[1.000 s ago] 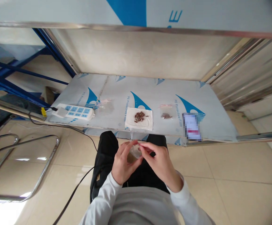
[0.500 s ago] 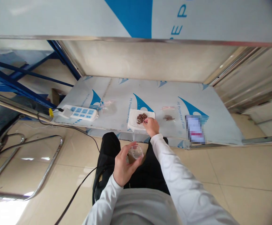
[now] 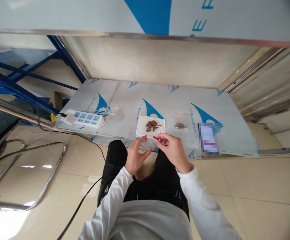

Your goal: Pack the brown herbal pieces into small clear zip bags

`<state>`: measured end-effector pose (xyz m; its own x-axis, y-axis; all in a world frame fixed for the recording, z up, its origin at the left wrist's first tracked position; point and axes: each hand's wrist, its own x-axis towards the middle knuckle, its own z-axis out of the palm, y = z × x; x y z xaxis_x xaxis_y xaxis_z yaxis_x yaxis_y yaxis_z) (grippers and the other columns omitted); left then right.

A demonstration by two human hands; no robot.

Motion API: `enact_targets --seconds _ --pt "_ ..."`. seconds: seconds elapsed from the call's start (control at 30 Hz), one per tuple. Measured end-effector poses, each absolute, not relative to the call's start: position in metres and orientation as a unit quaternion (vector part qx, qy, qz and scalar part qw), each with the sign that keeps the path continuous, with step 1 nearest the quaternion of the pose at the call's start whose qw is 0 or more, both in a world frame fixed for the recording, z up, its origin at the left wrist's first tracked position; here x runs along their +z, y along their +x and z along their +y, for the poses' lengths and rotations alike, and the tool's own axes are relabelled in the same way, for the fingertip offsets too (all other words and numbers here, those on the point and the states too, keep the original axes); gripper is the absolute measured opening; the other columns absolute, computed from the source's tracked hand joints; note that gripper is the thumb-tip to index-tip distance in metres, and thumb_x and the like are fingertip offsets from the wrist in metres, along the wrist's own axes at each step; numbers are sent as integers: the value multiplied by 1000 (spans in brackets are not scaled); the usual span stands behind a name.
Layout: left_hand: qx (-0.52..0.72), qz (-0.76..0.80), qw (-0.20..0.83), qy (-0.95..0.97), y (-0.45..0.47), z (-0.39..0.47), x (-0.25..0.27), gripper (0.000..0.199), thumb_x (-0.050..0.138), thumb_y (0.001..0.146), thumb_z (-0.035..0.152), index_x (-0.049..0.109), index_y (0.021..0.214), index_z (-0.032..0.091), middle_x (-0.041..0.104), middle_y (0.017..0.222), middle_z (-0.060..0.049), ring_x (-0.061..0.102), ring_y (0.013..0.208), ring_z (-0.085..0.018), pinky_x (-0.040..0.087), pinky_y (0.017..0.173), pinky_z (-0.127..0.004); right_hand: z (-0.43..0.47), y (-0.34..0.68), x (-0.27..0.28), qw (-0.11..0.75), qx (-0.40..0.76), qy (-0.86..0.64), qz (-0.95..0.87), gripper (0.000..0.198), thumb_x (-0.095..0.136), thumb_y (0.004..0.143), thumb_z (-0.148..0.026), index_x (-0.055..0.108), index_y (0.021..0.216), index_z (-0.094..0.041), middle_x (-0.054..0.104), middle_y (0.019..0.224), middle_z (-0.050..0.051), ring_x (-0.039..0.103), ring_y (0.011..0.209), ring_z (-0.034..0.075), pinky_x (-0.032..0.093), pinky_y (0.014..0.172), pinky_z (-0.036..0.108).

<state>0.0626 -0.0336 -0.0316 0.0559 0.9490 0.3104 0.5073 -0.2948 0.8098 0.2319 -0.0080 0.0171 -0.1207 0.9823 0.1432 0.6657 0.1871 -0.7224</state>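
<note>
My left hand [image 3: 134, 156] is curled around a small clear plastic cup [image 3: 146, 145], held over my lap at the shelf's front edge. Beside the cup's right rim, my right hand [image 3: 174, 149] has thumb and forefinger pinched on a tiny dark brown piece [image 3: 154, 137], perhaps a screw; it is too small to name surely. Just beyond both hands, a loose pile of small brown screw-like pieces [image 3: 152, 125] lies on a folded white paper towel [image 3: 141, 122].
To the right are a small clear zip bag [image 3: 180, 125] with brown pieces inside and a phone [image 3: 209, 138]. On the left lie another clear bag [image 3: 117, 114] and a white power strip [image 3: 88, 119]. An upper panel [image 3: 85, 16] overhangs the film-covered shelf [image 3: 157, 96].
My right hand has drawn back from the pile to the cup with a small piece pinched. The left hand has raised the cup toward the shelf edge. The pile looks more spread out.
</note>
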Motion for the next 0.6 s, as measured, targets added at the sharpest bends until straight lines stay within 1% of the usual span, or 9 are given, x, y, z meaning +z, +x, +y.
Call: enact_targets --seconds 0.07,0.13,0.2,0.27,0.33,0.4,0.47,0.53,0.6 --pt "433 521 252 690 67 -34 -30 46 71 77 21 55 120 20 69 107 -8 66 101 -21 53 90 -35 -25 233 32 302 263 -513 -759 14 60 87 -20 71 95 -22 73 91 4 67 78 16 52 75 27" --pt "438 507 246 701 70 -37 -29 44 70 77 18 56 120 20 68 110 -8 66 103 -21 53 90 -35 -31 231 40 265 253 -475 -800 17 60 87 -17 72 97 -23 73 95 5 68 86 19 52 79 30" --pt "443 502 239 703 71 -39 -28 43 69 78 17 56 119 20 69 112 -8 66 103 -21 53 90 -34 -29 229 40 253 258 -449 -817 19 61 87 -19 73 100 -24 73 99 5 67 92 20 51 84 32" --pt "450 511 233 695 69 -40 -29 43 70 78 19 57 118 19 69 111 -7 66 102 -20 53 90 -32 -19 231 33 276 296 -430 -807 19 60 89 -23 72 104 -25 73 102 4 67 93 18 51 84 29" --pt "455 530 230 678 65 -41 -29 43 72 77 21 57 118 19 70 107 -6 67 99 -19 53 89 -31 -1 237 19 312 305 -469 -768 21 55 92 -24 72 106 -23 73 102 4 67 90 16 52 81 26" --pt "458 545 229 664 59 -42 -29 43 72 77 23 58 117 19 71 102 -5 67 95 -17 52 89 -31 23 245 0 324 252 -568 -714 24 52 92 -22 71 106 -17 73 102 7 67 83 16 52 77 27" --pt "459 549 229 660 55 -45 -30 42 72 77 23 58 117 18 71 99 -5 67 93 -17 52 88 -30 49 252 -21 285 195 -637 -690 27 54 87 -12 70 108 -11 71 104 12 67 79 18 52 80 31" --pt "457 549 231 660 52 -48 -31 43 72 77 24 58 118 18 71 99 -5 67 93 -17 53 88 -30 71 256 -39 263 181 -644 -696 28 57 80 -5 72 104 -11 70 105 14 65 89 20 49 88 33" --pt "452 553 235 659 49 -50 -32 43 71 78 25 59 118 19 71 99 -5 68 92 -18 53 87 -31 85 258 -52 248 182 -634 -710 25 60 76 -3 74 94 -14 71 101 12 64 95 22 47 91 33"
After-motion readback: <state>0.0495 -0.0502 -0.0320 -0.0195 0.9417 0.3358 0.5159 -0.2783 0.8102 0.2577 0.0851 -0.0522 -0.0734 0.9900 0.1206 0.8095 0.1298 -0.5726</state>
